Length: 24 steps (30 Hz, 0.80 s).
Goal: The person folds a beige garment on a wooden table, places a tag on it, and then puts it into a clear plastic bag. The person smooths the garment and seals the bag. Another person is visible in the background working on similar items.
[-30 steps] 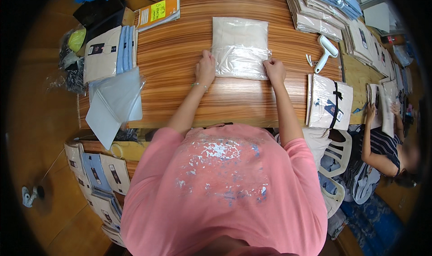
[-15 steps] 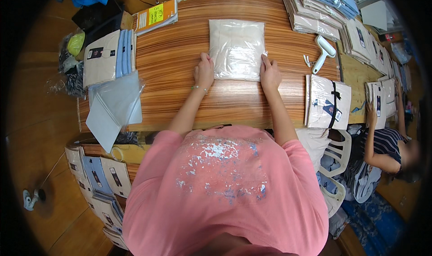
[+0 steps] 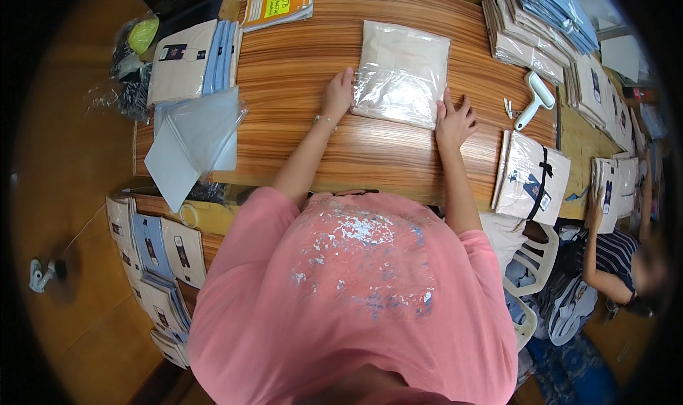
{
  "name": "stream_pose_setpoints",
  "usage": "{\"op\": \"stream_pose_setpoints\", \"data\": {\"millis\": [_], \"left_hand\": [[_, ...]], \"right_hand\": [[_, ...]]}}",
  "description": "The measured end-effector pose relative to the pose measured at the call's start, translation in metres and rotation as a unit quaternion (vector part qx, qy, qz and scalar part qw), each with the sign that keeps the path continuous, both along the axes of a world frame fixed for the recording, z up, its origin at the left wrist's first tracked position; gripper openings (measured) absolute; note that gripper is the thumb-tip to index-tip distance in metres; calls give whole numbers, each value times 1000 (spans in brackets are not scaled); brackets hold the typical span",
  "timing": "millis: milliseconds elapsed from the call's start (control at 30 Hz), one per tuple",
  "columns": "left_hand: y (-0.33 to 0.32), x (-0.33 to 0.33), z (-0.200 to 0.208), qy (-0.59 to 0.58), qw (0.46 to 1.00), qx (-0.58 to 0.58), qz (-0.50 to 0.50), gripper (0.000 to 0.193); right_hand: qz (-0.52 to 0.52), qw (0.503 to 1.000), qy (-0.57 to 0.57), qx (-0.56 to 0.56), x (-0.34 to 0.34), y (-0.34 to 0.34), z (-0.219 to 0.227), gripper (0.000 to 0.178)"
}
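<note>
A folded beige garment in a clear, shiny plastic bag [image 3: 403,71] lies flat on the table, slightly turned, its lower edge towards me. Along the bag's left edge rests my left hand [image 3: 338,96], fingers stretched forward against the side rather than wrapped round it. My right hand [image 3: 455,120] is at the lower right corner; one finger touches the edge and the others are spread on the wood. Neither hand grips the bag. To the right lies a white lint roller [image 3: 535,100], above a stack of folded beige garments tied with black ribbon [image 3: 530,177].
The wood-grain table [image 3: 313,49] holds bagged garments [image 3: 186,62] and loose clear bags [image 3: 188,149] at left, and an orange notebook [image 3: 277,7] behind. Tall packed stacks [image 3: 523,49] stand at back right. At far right, a co-worker [image 3: 608,256] handles folded garments. A white plastic chair [image 3: 533,259] is near my right.
The bag now sits slightly rotated clockwise. My right hand's fingers have spread from their hold on its edge, and my left hand's fingers have straightened. The whole view has shifted a little.
</note>
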<state>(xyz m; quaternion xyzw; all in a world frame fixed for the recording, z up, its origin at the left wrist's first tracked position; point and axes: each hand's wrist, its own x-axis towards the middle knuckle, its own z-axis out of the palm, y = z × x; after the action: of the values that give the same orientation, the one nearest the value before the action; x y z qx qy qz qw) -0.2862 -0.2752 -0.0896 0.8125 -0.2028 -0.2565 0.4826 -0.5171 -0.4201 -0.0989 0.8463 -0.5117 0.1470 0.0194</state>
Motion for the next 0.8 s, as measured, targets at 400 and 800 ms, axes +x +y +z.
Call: {"op": "stream_pose_setpoints", "data": {"millis": [400,800], "left_hand": [[-36,37,34,250,960,-26,-124,24],[-54,70,39,217,938,79,-258,20]], "right_hand": [[10,1000,-7,0,-2,-1,1,39],[10,1000,-3,-8,-1,0,2,40]]}}
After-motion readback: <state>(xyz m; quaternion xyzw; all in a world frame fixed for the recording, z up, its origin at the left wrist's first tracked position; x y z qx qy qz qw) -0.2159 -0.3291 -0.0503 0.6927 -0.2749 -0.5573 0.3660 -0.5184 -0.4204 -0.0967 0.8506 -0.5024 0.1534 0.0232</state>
